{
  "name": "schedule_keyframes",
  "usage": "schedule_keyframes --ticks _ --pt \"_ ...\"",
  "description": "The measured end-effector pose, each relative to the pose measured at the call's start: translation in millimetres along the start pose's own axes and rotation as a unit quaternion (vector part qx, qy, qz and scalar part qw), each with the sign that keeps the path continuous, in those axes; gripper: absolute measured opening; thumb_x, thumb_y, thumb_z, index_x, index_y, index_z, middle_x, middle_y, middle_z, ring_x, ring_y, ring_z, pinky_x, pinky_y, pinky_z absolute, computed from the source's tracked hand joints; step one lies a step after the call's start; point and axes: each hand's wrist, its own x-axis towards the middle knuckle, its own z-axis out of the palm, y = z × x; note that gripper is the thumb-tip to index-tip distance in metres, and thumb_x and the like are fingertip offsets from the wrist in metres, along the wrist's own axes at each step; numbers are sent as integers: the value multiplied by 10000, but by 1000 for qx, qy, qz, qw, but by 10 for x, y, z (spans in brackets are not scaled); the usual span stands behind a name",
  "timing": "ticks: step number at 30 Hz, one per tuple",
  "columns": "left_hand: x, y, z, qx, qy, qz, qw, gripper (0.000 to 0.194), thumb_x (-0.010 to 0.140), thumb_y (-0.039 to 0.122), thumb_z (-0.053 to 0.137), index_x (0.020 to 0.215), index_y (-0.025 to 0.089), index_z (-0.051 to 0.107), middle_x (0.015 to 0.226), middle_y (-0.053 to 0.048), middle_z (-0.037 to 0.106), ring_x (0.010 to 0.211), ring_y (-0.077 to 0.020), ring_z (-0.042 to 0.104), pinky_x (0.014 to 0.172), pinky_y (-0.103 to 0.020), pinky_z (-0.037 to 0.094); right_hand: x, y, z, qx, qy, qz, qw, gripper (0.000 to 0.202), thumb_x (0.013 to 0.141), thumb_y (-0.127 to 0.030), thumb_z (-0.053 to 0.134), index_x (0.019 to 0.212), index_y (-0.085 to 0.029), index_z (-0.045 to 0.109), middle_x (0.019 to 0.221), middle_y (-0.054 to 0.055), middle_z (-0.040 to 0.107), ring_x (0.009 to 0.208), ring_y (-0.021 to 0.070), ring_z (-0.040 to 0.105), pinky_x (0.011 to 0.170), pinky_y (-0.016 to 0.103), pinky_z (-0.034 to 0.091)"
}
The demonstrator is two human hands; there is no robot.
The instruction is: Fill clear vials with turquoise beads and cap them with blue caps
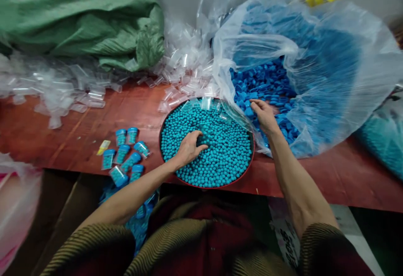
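Note:
My left hand (190,148) is over a round red-rimmed tray (252,152) filled with small turquoise balls (220,158). Its thumb and forefinger are curved and apart; I make out nothing solid between them. Inside the opening of a large clear plastic bag, my right hand (265,115) has thumb and forefinger pinched at a blue cap (247,104). Many more blue caps (267,78) lie around it. A clear empty vial (206,103) rests on the balls at the tray's far edge.
Filled, blue-capped vials (122,153) stand and lie left of the tray, near the table edge, beside a small yellow piece (103,147). Empty clear vials (185,61) pile up behind, with a green sack (78,15) over some. A bag of turquoise balls (384,133) sits far right.

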Motion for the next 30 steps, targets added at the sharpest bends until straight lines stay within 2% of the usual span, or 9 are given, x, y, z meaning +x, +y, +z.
schedule_keyframes --ticks 5,8,11,14,16,18,21,26,30 --pt "-45 33 23 35 41 37 998 341 771 248 669 1060 170 506 1016 -68 588 977 -222 553 880 -382 464 -228 -389 231 -91 -83 -89 988 240 752 -337 581 890 -193 716 898 42 725 860 204 646 847 364 487" --pt "-74 82 4 91 35 59 993 293 788 281 656 1026 164 533 978 -77 583 940 -231 549 848 -377 465 -390 -534 321 -85 -131 -116 981 240 784 -334 560 907 -206 722 956 39 733 936 211 655 907 372 476" --pt "-83 135 -31 113 -7 44 993 211 811 291 634 958 164 550 916 -62 593 862 -209 568 787 -335 474 -526 -599 263 -63 -71 -110 989 266 822 -336 528 945 -191 715 988 52 730 950 208 659 902 358 485" --pt "-91 184 -57 125 -36 27 991 173 832 273 606 963 174 552 918 -53 602 872 -200 580 772 -313 471 -677 -647 201 -131 -24 -81 988 295 857 -333 495 993 -167 697 972 75 727 885 211 669 830 343 504" --pt "-99 207 -64 135 -38 20 990 166 838 274 594 970 182 553 931 -53 600 882 -200 583 766 -309 470 -782 -689 257 -237 -67 -59 967 302 863 -344 501 1026 -165 682 962 90 724 869 231 665 798 349 499" --pt "-107 215 -66 135 -34 18 990 152 843 276 583 962 185 552 929 -50 598 874 -198 586 756 -305 468 -859 -727 397 -350 -132 -44 926 308 864 -346 514 1078 -176 655 990 101 710 904 251 652 792 353 484" --pt "-117 196 -70 106 -26 12 994 137 842 256 573 955 186 543 901 -42 608 844 -191 594 746 -298 466 -884 -735 616 -428 -186 -38 883 297 888 -327 476 1113 -194 617 1036 107 675 941 255 630 772 339 466" --pt "-123 101 -75 24 -20 -11 999 165 826 253 578 971 191 530 847 -24 625 783 -186 607 741 -303 470 -806 -577 602 -360 -241 -77 898 202 836 -295 531 987 -197 623 942 83 639 871 229 605 756 309 449" --pt "-100 48 -56 -30 -18 7 999 215 819 214 574 1032 201 546 927 -36 648 882 -200 612 838 -340 468 -789 -485 501 -314 -227 -117 914 176 809 -252 534 948 -200 627 898 74 625 807 218 582 763 325 453"
